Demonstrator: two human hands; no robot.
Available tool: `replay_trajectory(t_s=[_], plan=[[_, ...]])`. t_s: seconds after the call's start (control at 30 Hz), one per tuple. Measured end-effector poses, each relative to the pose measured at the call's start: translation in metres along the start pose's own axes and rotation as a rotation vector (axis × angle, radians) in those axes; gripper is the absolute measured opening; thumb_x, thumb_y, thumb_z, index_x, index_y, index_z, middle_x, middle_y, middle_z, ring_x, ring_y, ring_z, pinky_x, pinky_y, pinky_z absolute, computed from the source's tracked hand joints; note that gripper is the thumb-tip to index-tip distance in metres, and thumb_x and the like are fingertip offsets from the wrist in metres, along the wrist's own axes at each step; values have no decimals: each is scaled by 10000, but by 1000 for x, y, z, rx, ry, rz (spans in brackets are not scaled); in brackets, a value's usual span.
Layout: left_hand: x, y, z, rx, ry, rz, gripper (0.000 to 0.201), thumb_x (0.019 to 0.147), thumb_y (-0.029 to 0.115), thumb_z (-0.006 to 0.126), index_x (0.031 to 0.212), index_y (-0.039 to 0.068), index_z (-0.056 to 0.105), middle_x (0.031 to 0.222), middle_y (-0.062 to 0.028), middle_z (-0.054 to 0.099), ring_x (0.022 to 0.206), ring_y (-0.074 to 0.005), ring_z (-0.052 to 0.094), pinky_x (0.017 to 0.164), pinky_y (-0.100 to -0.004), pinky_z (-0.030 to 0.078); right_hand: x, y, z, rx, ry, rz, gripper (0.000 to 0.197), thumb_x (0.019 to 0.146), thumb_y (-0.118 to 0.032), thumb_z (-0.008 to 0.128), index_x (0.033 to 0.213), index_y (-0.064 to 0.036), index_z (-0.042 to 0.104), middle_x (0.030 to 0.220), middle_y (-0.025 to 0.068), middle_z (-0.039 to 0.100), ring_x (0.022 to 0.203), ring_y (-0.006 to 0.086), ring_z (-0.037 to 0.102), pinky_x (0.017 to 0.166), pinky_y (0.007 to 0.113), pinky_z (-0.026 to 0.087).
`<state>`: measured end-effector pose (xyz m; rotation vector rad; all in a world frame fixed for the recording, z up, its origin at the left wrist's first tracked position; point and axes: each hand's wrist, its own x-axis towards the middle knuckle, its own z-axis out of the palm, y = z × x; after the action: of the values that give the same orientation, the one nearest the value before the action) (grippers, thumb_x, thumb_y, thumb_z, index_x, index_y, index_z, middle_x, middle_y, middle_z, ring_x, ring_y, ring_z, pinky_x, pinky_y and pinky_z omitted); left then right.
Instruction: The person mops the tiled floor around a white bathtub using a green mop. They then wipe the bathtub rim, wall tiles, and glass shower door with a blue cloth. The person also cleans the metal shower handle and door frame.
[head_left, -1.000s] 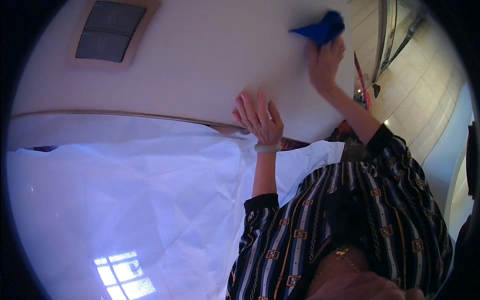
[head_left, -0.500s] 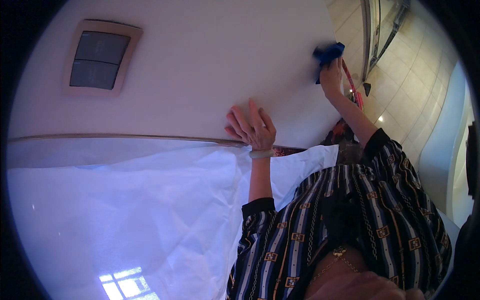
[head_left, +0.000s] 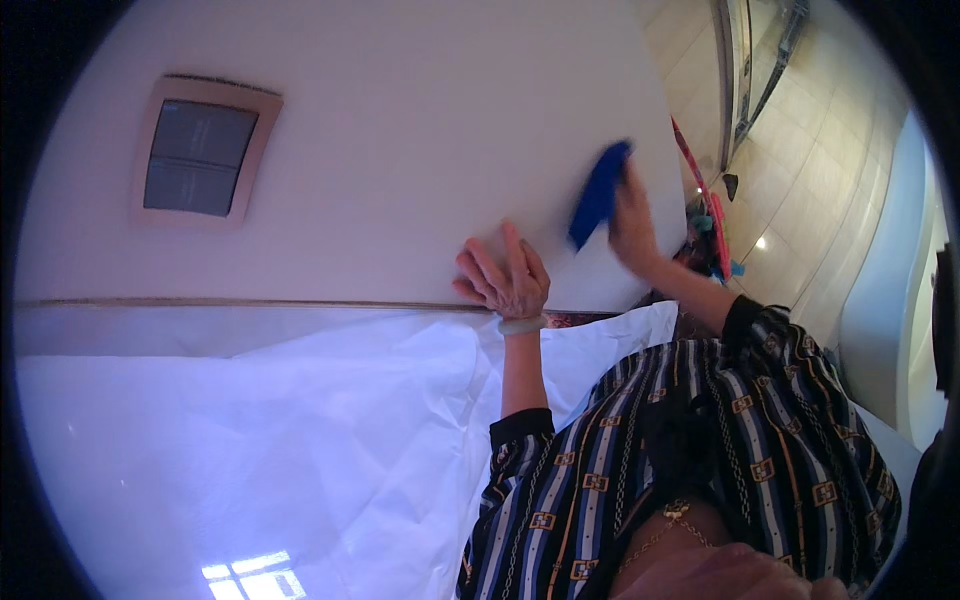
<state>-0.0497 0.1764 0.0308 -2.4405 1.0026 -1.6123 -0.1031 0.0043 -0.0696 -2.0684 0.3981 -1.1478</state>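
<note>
A blue cloth (head_left: 598,198) is in my right hand (head_left: 632,228), pressed along the smooth white panel (head_left: 420,130) near its right side. Motion smears that hand and the cloth's edges. My left hand (head_left: 507,282), with a pale bangle (head_left: 522,325) round its wrist, rests on the same panel close to its lower edge. Its fingers are spread and nothing is in them.
At the panel's upper left is a double switch plate (head_left: 200,158) with a pinkish frame. White crumpled sheeting (head_left: 300,420) lies below the panel. Pink and red items (head_left: 718,235) hang beyond its right edge, over a tiled floor (head_left: 800,170).
My right hand has come down and left with the blue cloth, away from the panel's right edge. My left hand keeps its place on the panel. The view has tipped slightly upward.
</note>
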Motion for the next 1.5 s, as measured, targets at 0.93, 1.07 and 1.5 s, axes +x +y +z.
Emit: replay_trajectory(t_s=[0.93,1.07,1.5], plan=[[12,11,0,-18,-17,15,384,901,268,568,1277,207,613,1480,-231,292,1388,-440,219,1117,-591,52,71,-38,-9,54,182,-44,398,771,25,560,1164,83,549,1513,273,205,1384,470,219,1125,522,229],[5,10,2,-30,-38,38,383,896,257,579,1275,209,615,1479,-227,297,1389,-431,226,1120,-583,53,-24,-42,-12,8,-311,-268,532,784,4,573,1304,-93,520,1541,187,218,1436,394,165,1128,550,210],[2,14,5,-21,-30,52,365,877,238,603,1240,225,640,1480,-223,287,1379,-447,226,1106,-597,89,92,29,-10,-155,-474,695,973,781,-444,600,1368,215,190,1441,438,104,1362,565,114,1080,583,246]])
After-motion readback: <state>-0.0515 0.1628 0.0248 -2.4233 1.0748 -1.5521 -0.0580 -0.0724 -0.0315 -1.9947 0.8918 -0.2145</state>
